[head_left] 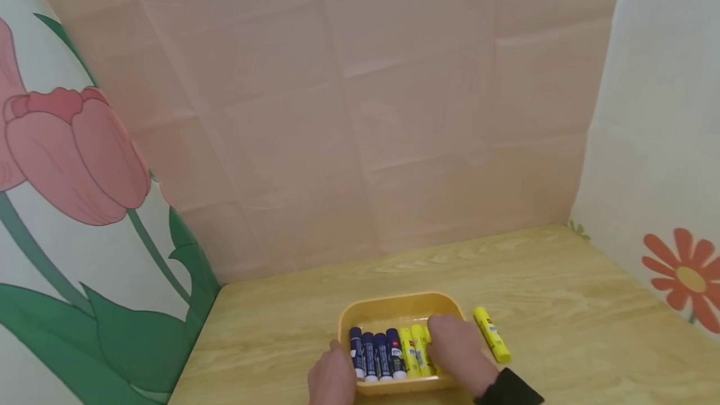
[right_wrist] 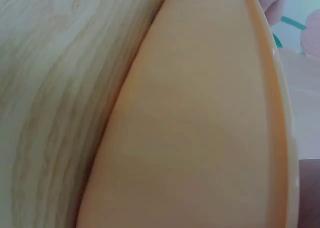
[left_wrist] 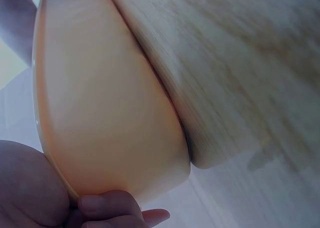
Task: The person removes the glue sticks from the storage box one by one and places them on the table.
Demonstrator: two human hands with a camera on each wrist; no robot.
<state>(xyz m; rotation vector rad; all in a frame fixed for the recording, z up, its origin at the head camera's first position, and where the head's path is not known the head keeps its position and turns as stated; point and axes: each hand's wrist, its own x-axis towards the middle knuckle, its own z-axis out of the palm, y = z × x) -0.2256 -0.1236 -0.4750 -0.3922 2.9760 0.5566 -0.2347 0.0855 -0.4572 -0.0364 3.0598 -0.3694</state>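
Note:
A yellow-orange plastic tray (head_left: 394, 305) holds a row of dark blue glue sticks (head_left: 369, 355) with white ends, and yellow glue sticks (head_left: 409, 352) beside them. At the tray's near left corner my left hand (head_left: 333, 375) grips the rim; the left wrist view shows fingers (left_wrist: 107, 205) against the outer wall. My right hand (head_left: 458, 349) reaches over the tray's right side, fingers curled down around a yellow glue stick that it mostly covers. Its fingertips are hidden, and the right wrist view shows mainly the tray wall (right_wrist: 190, 112). Another yellow glue stick (head_left: 492, 335) lies outside, right of the tray.
The tray stands on a light wood-grain table (head_left: 270, 330). Behind it rises a creased pinkish-brown backdrop (head_left: 360, 111). A panel with painted tulips (head_left: 79, 155) borders the left, and a white panel with a red flower (head_left: 689, 277) borders the right.

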